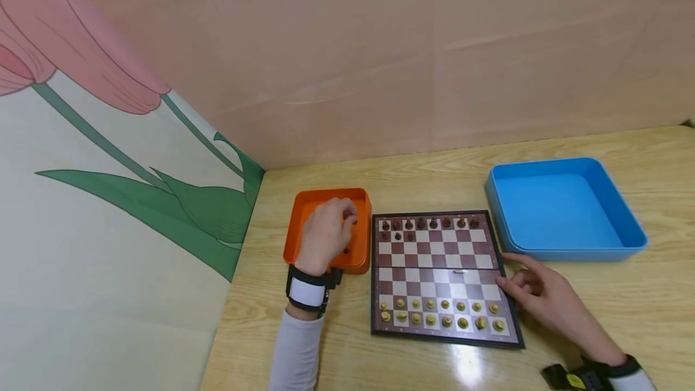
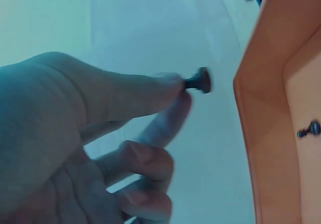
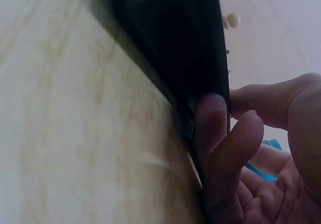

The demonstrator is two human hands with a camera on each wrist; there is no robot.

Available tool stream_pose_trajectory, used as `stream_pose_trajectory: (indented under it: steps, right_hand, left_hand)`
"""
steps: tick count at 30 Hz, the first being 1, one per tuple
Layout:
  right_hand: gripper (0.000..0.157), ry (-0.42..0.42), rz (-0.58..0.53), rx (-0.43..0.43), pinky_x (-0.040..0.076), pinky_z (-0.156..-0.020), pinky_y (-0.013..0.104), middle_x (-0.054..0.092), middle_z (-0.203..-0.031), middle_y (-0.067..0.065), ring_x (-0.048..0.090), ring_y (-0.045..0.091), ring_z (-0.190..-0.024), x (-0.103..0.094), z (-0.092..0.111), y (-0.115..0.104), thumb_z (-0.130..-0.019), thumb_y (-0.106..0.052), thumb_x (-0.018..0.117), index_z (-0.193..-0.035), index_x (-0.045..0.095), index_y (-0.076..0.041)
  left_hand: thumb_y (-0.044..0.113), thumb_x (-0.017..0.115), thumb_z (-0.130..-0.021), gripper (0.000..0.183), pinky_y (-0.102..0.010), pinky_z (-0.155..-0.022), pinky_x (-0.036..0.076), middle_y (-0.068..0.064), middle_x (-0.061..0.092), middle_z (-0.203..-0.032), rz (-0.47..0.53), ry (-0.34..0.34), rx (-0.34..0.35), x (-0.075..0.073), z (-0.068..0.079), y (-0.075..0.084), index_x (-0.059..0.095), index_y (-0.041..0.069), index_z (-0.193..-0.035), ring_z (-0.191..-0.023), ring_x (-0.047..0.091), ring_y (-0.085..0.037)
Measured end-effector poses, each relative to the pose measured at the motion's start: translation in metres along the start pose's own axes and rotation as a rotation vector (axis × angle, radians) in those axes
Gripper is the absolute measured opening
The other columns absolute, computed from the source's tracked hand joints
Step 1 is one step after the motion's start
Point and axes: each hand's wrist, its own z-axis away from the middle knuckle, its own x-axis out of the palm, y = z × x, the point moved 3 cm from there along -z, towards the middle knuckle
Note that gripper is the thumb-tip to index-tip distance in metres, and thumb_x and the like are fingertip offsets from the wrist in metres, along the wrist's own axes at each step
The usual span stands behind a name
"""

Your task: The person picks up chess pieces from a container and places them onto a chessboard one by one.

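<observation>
My left hand [image 1: 324, 235] is over the orange box [image 1: 367, 246], left of the chessboard [image 1: 429, 276]. Between thumb and index finger it pinches a dark chess pawn [image 2: 203, 80], base outward, in the left wrist view. Another dark chess piece [image 2: 311, 129] lies inside the box. My right hand [image 1: 554, 300] grips the board's right edge, thumb on the top and fingers against the side and underside. Dark pieces [image 1: 433, 222] fill the board's far row, with three more at the left of the row before it. Gold pieces [image 1: 447, 321] stand in the two near rows.
A blue box [image 1: 581, 254] stands right of the board, its near-left corner close to the board's edge. Behind the wooden table [image 1: 434, 177] rises a pinkish wall covering [image 1: 412, 65]. A flower-printed panel [image 1: 163, 246] borders the table on the left.
</observation>
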Motion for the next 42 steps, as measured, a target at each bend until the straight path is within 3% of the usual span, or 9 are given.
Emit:
stream_pose_trajectory:
  steps: [7,12,19,23,33,42]
  right_hand:
    - [0.072,-0.002,-0.004,0.007,0.056,-0.062,0.027,0.072,-0.092,0.004,0.066,0.016,-0.075,0.0,0.0,0.001,-0.108,-0.04,0.065,-0.157,0.04,0.006]
    - [0.072,-0.006,-0.013,0.007,0.057,-0.062,0.027,0.072,-0.092,0.004,0.066,0.017,-0.075,-0.001,0.001,0.0,-0.107,-0.039,0.066,-0.158,0.04,0.005]
    - [0.07,-0.001,-0.015,-0.012,0.056,-0.061,0.027,0.072,-0.091,0.004,0.066,0.016,-0.073,-0.001,0.002,-0.003,-0.108,-0.036,0.066,-0.157,0.041,0.006]
    - [0.068,0.007,-0.013,-0.025,0.056,-0.061,0.027,0.073,-0.091,0.004,0.066,0.015,-0.072,-0.001,0.002,-0.004,-0.108,-0.034,0.066,-0.156,0.042,0.007]
    - [0.068,0.006,-0.018,-0.023,0.056,-0.06,0.027,0.073,-0.092,0.004,0.065,0.014,-0.072,-0.003,0.002,-0.004,-0.108,-0.034,0.066,-0.156,0.041,0.008]
    - [0.069,-0.005,-0.019,-0.005,0.056,-0.061,0.028,0.073,-0.092,0.005,0.066,0.016,-0.073,-0.001,0.002,-0.002,-0.108,-0.036,0.065,-0.157,0.041,0.006]
  left_hand:
    - [0.02,0.074,-0.103,0.004,-0.022,-0.053,0.043,0.003,0.073,-0.102,0.034,0.087,0.116,0.01,-0.003,0.016,0.076,0.018,-0.106,-0.073,0.059,-0.013]
    - [0.02,0.075,-0.102,0.006,-0.02,-0.052,0.042,0.004,0.072,-0.1,0.025,0.074,0.16,0.02,-0.004,0.027,0.077,0.019,-0.108,-0.071,0.059,-0.011]
    - [0.023,0.073,-0.103,0.007,-0.02,-0.066,0.05,0.004,0.075,-0.11,0.045,0.068,0.224,0.037,-0.005,0.043,0.078,0.02,-0.108,-0.082,0.063,-0.01]
    - [0.024,0.073,-0.103,0.009,-0.019,-0.066,0.049,0.004,0.076,-0.109,0.036,0.062,0.275,0.047,-0.007,0.05,0.079,0.021,-0.109,-0.081,0.062,-0.008]
    - [0.027,0.073,-0.104,0.01,-0.013,-0.064,0.045,0.009,0.076,-0.106,0.039,0.013,0.295,0.07,-0.01,0.057,0.081,0.025,-0.109,-0.081,0.058,-0.001]
    - [0.028,0.073,-0.104,0.01,-0.01,-0.064,0.044,0.01,0.076,-0.106,0.045,-0.028,0.304,0.08,-0.013,0.066,0.082,0.026,-0.109,-0.08,0.057,0.001]
